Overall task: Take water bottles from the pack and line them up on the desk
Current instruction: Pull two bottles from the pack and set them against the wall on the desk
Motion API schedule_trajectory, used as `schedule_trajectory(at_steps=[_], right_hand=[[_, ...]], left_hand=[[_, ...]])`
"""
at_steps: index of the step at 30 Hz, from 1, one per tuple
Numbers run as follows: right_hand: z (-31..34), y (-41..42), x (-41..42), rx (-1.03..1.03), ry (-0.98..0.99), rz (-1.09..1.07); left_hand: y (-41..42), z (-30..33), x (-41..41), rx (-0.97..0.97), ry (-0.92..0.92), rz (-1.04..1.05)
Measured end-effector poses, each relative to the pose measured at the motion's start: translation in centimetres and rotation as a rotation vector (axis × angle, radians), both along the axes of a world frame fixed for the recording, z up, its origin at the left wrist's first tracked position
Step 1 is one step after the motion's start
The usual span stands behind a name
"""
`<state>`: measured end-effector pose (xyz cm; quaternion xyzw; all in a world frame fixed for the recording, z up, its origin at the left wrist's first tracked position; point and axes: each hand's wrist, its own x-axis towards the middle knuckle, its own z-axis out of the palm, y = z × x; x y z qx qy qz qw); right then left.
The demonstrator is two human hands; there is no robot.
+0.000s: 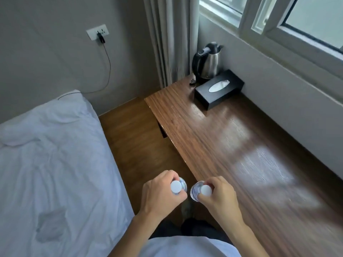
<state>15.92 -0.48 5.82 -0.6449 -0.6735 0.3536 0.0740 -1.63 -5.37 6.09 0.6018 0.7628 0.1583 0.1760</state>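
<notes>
Two clear white-capped bottles [196,191], seemingly upright, beside the desk [232,145] edge.
</notes>
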Motion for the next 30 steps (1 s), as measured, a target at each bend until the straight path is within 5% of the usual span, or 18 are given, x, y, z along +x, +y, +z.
schedule_trajectory(at_steps=[9,30], right_hand=[[0.2,6.2,-0.6,-0.008,0.059,-0.139],[0.0,11.7,-3.0,-0.046,0.068,-0.833]], left_hand=[[9.9,0.5,-1.5,-0.036,0.056,-0.171],[26.0,-2.1,1.3,-0.109,-0.001,-0.801]])
